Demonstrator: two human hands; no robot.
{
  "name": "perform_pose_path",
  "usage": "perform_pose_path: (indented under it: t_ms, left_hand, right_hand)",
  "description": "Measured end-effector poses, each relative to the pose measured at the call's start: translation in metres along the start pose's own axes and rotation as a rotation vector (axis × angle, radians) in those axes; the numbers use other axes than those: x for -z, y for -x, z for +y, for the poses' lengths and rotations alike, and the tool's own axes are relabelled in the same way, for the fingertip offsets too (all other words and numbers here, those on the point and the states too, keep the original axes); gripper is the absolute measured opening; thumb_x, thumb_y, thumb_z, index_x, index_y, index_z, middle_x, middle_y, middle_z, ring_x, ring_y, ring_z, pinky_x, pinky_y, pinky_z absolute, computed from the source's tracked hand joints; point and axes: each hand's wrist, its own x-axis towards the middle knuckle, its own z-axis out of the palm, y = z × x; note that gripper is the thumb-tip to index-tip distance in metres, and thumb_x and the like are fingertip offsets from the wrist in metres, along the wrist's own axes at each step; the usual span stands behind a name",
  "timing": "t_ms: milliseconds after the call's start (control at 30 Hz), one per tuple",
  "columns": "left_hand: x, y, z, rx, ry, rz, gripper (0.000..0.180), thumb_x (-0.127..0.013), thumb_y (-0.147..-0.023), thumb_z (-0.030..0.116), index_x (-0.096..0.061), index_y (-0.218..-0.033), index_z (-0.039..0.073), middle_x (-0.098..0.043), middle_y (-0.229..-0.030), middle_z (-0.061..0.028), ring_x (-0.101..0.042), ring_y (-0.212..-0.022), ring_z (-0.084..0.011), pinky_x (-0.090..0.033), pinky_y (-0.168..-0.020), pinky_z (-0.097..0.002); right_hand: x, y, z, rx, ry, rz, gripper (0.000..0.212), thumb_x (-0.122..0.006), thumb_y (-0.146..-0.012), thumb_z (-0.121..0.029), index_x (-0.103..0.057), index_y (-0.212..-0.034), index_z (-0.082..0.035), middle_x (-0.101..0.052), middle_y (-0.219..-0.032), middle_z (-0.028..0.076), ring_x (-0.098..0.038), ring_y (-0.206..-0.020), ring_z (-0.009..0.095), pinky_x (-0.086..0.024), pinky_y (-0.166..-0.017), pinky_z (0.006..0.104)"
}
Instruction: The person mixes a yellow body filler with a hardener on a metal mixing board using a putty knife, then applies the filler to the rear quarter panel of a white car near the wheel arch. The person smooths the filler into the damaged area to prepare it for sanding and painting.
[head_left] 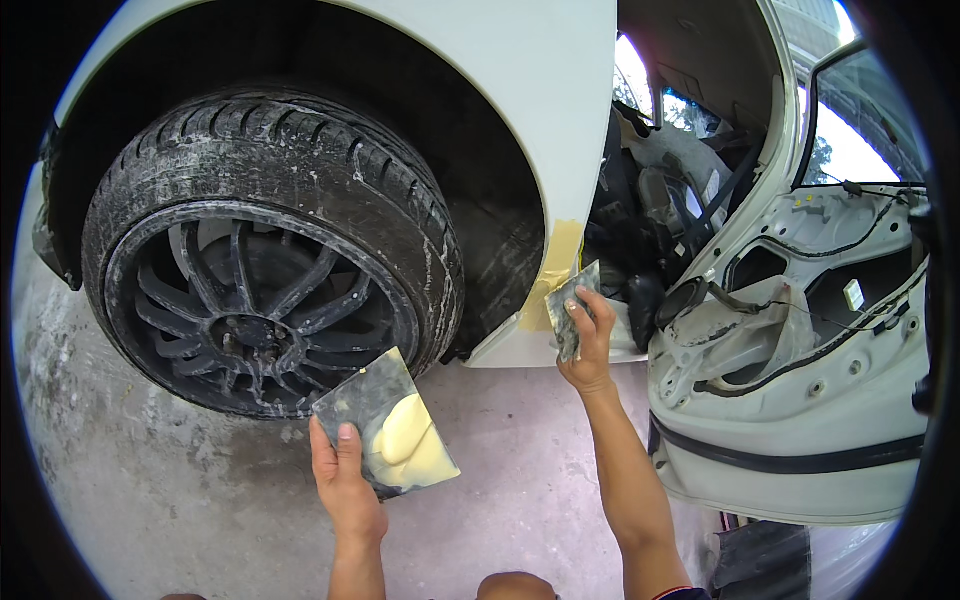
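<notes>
My left hand [345, 475] grips a dark, smeared square mixing board [362, 405] by its near left corner, thumb on top. A mound of pale yellow body filler [408, 440] lies on the board's right part. My right hand [590, 340] pinches a grey, stained flat spreader [575, 305], fingers spread over its face. The spreader is up against the lower edge of the white car body panel [535, 90], behind the wheel arch. There a yellowish filler patch [560, 260] covers the panel's edge; the spreader hides part of it.
A dusty black wheel [250, 335] with its tyre [290, 150] fills the left side. To the right, a car door [800, 400] stands open with its inner panel off and wires exposed. The cluttered car interior [670, 190] shows behind. Below is a stained concrete floor [500, 450].
</notes>
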Motion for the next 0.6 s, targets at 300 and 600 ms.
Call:
perform_pose_path:
  t_ms: [300,600]
  left_hand:
    - [0.005,0.001,-0.003,0.015,0.017,-0.012,0.057,-0.057,-0.107,0.022,-0.036,-0.155,-0.001,-0.056,-0.141,-0.0097,-0.054,-0.124,-0.0157,-0.042,-0.108,-0.0300]
    - [0.004,0.002,-0.010,0.064,0.028,0.002,0.057,-0.055,-0.108,0.023,-0.034,-0.155,-0.001,-0.056,-0.140,-0.0094,-0.054,-0.124,-0.0156,-0.041,-0.108,-0.0304]
  right_hand:
    - [-0.028,0.018,-0.001,-0.186,-0.029,0.015,0.074,-0.051,-0.069,0.018,-0.046,-0.140,-0.003,-0.040,-0.144,0.026,-0.043,-0.132,0.044,-0.038,-0.113,0.0494]
    - [-0.015,0.036,-0.008,-0.207,0.021,0.033,0.067,-0.057,-0.073,0.014,-0.051,-0.137,-0.005,-0.041,-0.143,0.025,-0.044,-0.129,0.044,-0.039,-0.110,0.0497]
